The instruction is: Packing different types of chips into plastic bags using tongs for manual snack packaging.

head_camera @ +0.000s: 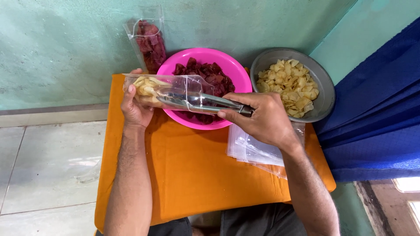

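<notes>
My left hand (pixel 133 107) holds a clear plastic bag (pixel 168 89) lying sideways, with pale yellow chips at its closed end. My right hand (pixel 262 118) grips metal tongs (pixel 199 102) whose tips reach inside the bag's mouth toward the chips. Both hover over the near rim of a pink bowl (pixel 232 67) of dark red chips. To its right stands a grey metal bowl (pixel 326 94) holding pale yellow chips.
An orange tabletop (pixel 192 170) carries both bowls and a stack of flat clear bags (pixel 251 150) under my right wrist. A filled bag of red chips (pixel 148 41) leans on the green wall. Blue cloth (pixel 376 118) hangs at the right; tiled floor lies left.
</notes>
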